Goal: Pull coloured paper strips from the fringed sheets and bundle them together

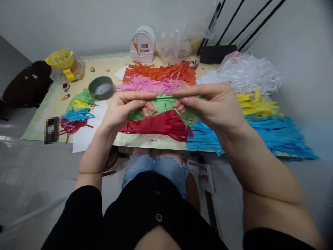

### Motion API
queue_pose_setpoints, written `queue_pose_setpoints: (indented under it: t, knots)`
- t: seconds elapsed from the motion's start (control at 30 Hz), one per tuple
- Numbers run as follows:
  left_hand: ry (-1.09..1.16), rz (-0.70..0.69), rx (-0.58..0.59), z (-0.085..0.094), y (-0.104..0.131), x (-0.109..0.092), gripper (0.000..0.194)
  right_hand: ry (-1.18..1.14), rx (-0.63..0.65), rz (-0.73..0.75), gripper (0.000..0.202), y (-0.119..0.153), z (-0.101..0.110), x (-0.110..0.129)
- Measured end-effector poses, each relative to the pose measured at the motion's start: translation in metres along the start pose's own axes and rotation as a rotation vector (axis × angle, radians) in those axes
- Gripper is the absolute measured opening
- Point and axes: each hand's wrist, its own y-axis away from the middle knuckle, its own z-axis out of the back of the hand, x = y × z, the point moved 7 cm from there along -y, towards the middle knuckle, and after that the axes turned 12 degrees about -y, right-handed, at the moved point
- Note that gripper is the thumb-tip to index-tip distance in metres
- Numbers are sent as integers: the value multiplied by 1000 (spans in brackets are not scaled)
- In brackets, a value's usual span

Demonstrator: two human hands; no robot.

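Both hands hold a strip of green fringed paper stretched between them above the table. My left hand pinches its left end, thumb against fingers. At the right end, my right hand grips it the same way. Green fringe hangs below the fingers. Red fringed paper lies just beneath. Behind the hands are pink fringed paper and orange fringed paper. Blue fringed paper and yellow fringed paper lie to the right.
A dark bowl with clear contents and a white sheet are at left, beside small multicoloured fringes. Farther back stand a yellow bowl, a pink-white holder, a black router and white shredded strips.
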Motion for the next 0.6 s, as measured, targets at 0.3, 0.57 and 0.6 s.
queue_pose_setpoints:
  t: [0.3, 0.57, 0.6]
  knots:
    - [-175, -238, -17, -2, 9, -2, 17, -16, 79, -5, 6, -4, 4, -8]
    - [-568, -285, 271, -11, 10, -20, 16, 520, 353, 409, 27, 13, -19, 29]
    - [-605, -300, 262, -12, 9, -25, 16, 567, 389, 433, 29, 15, -23, 32]
